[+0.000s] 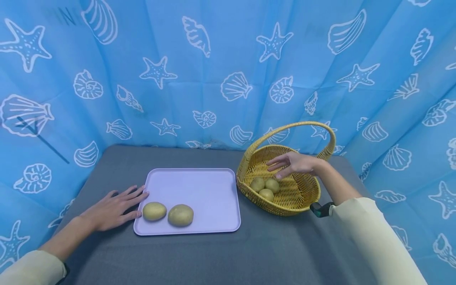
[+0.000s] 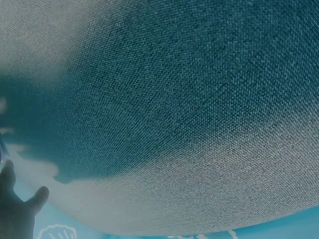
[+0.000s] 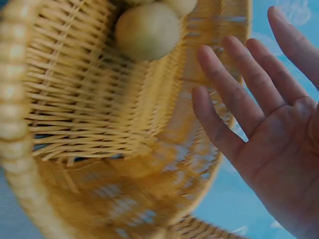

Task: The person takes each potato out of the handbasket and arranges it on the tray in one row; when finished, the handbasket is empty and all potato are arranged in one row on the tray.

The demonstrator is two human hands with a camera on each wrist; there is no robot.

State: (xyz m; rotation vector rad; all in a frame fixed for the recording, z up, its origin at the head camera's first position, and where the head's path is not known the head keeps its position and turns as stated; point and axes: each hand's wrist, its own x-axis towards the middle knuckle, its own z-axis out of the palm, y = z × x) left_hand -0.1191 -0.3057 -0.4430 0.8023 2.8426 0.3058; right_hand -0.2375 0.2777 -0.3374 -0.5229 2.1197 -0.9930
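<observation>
Two potatoes lie side by side in the near left part of a pale lilac tray (image 1: pixel 210 198): a smaller potato (image 1: pixel 154 211) and a larger potato (image 1: pixel 180 215). My left hand (image 1: pixel 115 208) rests at the tray's left edge, fingers spread and fairly straight, holding nothing. Over the wicker basket (image 1: pixel 292 206) hovers my right hand (image 1: pixel 297 164), empty, its fingers extended. Three potatoes sit together in the basket's left side, one being the potato (image 1: pixel 266 194) nearest the front. In the right wrist view, a potato (image 3: pixel 148 31) lies beyond the fingertips, apart from them.
The basket's tall arched handle (image 1: pixel 292 124) rises around the right hand. Grey cloth (image 1: pixel 171 257) covers the table. A blue curtain (image 1: pixel 221 51) printed with shells and starfish hangs behind and at both sides.
</observation>
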